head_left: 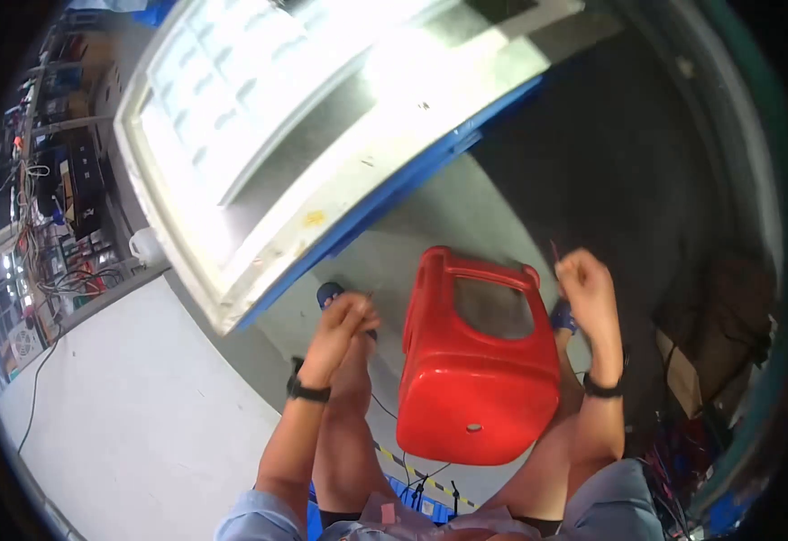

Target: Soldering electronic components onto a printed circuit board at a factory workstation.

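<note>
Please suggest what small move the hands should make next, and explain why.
I would probably ease the right hand inward toward the left hand. The right one pinches a thin reddish piece, and the hands are apart, on opposite sides of the red stool in this view. Whether the left holds anything is too blurred to tell.

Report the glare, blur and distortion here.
Head view, all remarks: glare washes out much of the white tray; the left hand and right hand look slightly blurred; fisheye distortion bows the tray's edges; soft highlights sit on the red plastic stool.
</note>
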`<act>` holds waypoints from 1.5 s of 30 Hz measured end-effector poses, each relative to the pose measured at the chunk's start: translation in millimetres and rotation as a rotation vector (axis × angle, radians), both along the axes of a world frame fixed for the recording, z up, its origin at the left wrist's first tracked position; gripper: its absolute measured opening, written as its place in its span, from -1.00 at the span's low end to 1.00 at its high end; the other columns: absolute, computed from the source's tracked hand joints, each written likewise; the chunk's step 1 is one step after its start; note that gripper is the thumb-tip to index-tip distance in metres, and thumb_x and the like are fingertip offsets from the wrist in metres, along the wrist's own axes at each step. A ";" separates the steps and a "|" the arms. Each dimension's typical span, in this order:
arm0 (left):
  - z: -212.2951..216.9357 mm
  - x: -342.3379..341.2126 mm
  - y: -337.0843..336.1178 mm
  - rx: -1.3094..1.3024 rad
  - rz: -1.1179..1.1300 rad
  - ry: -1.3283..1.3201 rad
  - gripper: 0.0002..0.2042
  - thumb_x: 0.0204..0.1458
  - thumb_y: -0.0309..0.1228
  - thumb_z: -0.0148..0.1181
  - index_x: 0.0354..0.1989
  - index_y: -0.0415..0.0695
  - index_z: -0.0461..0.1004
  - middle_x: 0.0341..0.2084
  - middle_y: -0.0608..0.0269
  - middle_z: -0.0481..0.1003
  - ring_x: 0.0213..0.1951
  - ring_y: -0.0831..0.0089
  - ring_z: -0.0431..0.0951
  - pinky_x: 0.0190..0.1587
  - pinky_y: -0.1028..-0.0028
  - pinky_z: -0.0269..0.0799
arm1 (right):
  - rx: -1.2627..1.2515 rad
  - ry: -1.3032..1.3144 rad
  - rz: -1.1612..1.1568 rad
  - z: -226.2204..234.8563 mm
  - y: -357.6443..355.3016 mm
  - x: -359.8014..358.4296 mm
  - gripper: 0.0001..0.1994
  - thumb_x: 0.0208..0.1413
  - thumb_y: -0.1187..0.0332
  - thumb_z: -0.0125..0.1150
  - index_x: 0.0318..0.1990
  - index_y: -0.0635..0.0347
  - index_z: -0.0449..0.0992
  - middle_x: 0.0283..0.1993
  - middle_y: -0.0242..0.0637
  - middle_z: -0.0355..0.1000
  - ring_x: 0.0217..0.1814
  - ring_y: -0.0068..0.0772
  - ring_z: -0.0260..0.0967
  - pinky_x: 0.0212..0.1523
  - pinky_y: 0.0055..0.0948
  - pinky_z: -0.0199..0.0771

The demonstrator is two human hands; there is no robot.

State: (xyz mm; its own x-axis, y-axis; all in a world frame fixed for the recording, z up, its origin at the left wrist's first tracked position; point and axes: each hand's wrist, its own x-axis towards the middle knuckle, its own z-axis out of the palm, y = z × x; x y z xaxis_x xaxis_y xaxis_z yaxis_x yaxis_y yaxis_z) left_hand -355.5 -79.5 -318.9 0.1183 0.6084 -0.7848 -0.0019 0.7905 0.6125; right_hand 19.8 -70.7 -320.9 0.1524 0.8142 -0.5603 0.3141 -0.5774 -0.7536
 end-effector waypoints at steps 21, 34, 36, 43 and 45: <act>320.7 55.7 59.9 0.787 0.101 -0.019 -0.88 0.20 -0.60 -0.05 -0.20 -0.31 0.43 -0.32 0.10 0.52 -0.32 0.43 0.58 -0.20 0.48 0.51 | 0.214 -0.051 -0.255 97.3 -109.5 -105.3 -0.81 0.12 0.46 0.14 -0.11 0.27 0.44 -0.28 -0.27 0.41 -0.27 -0.43 0.39 -0.27 -0.51 0.41; 275.3 285.9 239.6 1.837 -0.444 0.054 -0.81 0.03 -0.58 0.08 -0.17 -0.34 0.45 -0.17 -0.15 0.42 -0.15 -0.03 0.43 -0.10 0.23 0.36 | 0.047 -0.548 0.075 28.8 -122.8 -92.5 -0.72 0.06 0.29 0.09 -0.07 0.11 0.47 -0.14 -0.21 0.47 -0.05 -0.05 0.36 -0.05 -0.07 0.28; 270.7 272.6 247.6 1.850 -0.459 0.002 -0.70 0.11 -0.54 -0.02 -0.04 -0.53 0.29 0.04 -0.52 0.21 0.10 -0.30 0.24 0.18 0.09 0.20 | 0.040 -0.539 0.102 29.6 -125.9 -94.3 -0.73 0.07 0.29 0.09 -0.08 0.12 0.48 -0.12 -0.20 0.48 -0.05 -0.06 0.36 -0.04 -0.08 0.28; 223.4 60.7 141.0 1.127 -0.122 0.462 -0.79 0.16 -0.55 0.00 -0.10 -0.39 0.46 -0.21 0.06 0.52 -0.13 0.39 0.52 0.05 0.46 0.38 | 0.007 -0.437 0.244 22.4 -119.5 -80.7 -0.77 0.11 0.33 0.11 -0.13 0.22 0.51 -0.15 -0.12 0.50 -0.08 -0.04 0.40 -0.03 -0.20 0.33; 224.6 3.7 83.1 0.827 0.034 0.573 -0.80 0.16 -0.58 -0.05 -0.13 -0.42 0.44 -0.20 0.04 0.49 -0.06 0.30 0.50 0.14 0.39 0.31 | 0.004 -0.398 0.309 14.4 -107.6 -79.0 -0.78 0.13 0.35 0.13 -0.15 0.29 0.51 -0.18 -0.06 0.50 -0.14 -0.03 0.44 -0.08 -0.29 0.41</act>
